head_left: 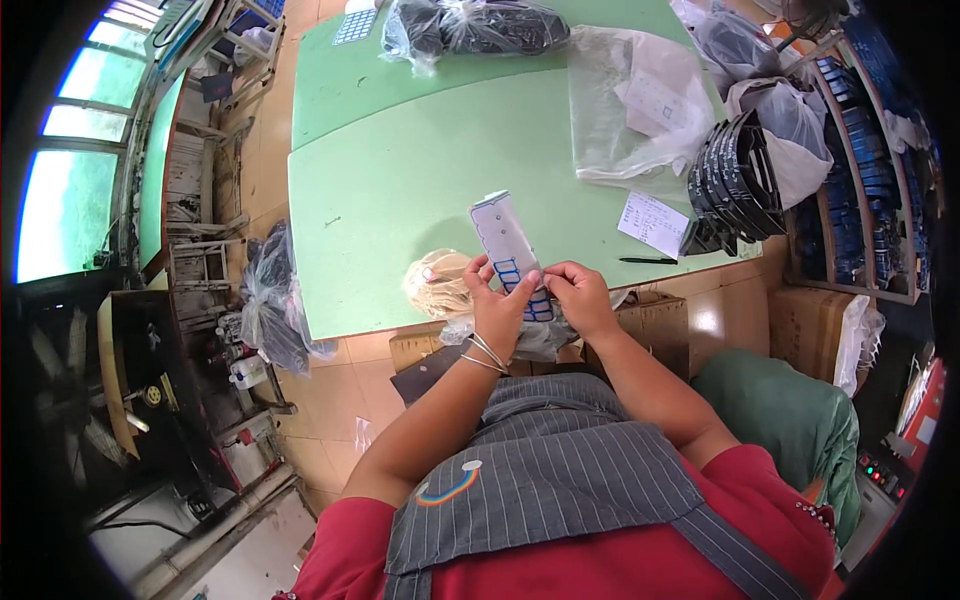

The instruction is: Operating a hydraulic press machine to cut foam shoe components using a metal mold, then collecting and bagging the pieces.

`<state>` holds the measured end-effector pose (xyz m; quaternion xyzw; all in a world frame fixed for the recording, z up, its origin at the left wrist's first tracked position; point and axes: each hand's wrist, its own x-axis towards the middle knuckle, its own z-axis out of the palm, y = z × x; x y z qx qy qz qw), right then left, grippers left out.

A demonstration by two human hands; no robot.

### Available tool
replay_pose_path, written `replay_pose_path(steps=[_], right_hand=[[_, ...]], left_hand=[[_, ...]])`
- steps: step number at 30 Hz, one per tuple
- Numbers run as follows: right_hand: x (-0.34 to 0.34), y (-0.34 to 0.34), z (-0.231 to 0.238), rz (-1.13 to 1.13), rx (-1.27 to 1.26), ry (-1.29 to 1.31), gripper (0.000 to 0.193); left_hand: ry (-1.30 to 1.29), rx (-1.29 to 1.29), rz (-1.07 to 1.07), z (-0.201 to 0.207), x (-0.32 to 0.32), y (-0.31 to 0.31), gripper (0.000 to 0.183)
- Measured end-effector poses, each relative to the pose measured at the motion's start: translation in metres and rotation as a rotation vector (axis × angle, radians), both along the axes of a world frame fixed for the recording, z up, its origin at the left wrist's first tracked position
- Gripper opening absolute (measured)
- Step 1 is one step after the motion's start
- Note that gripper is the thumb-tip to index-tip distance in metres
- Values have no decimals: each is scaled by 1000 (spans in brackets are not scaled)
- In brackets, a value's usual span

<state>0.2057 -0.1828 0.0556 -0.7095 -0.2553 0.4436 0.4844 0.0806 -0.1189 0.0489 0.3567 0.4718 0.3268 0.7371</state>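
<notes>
Above the table's near edge I hold a long white strip (503,232) with a wavy dark outline along one side and a blue ladder-like pattern at its lower end. My left hand (500,305) is closed round its lower left side, with the thumb on top. The fingers of my right hand (583,300) pinch its right edge near the blue part. Just left of the strip, a beige bundle of thin strands or bands (437,283) lies on the green table (400,170). Clear plastic (540,341) shows below my hands at the table edge.
On the table's right are a black pen (648,261), a handwritten paper (653,222), a stack of black curved pieces (735,185) and a clear plastic bag (620,110). A bag of black items (475,27) lies at the far edge. Cardboard boxes (655,330) stand below the near edge.
</notes>
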Motion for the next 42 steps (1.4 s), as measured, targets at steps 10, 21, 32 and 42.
replay_pose_path(steps=[10, 21, 32, 42], right_hand=[[-16, 10, -12, -161, 17, 194, 15], [20, 12, -10, -507, -36, 729, 14], [-4, 27, -32, -149, 26, 518, 18], [-130, 137, -90, 560, -104, -32, 30]], left_hand=[[143, 85, 43, 3, -3, 13, 32], [-481, -343, -194, -14, -18, 50, 33], [952, -101, 365, -99, -113, 27, 85], [106, -518, 434, -130, -139, 25, 94]])
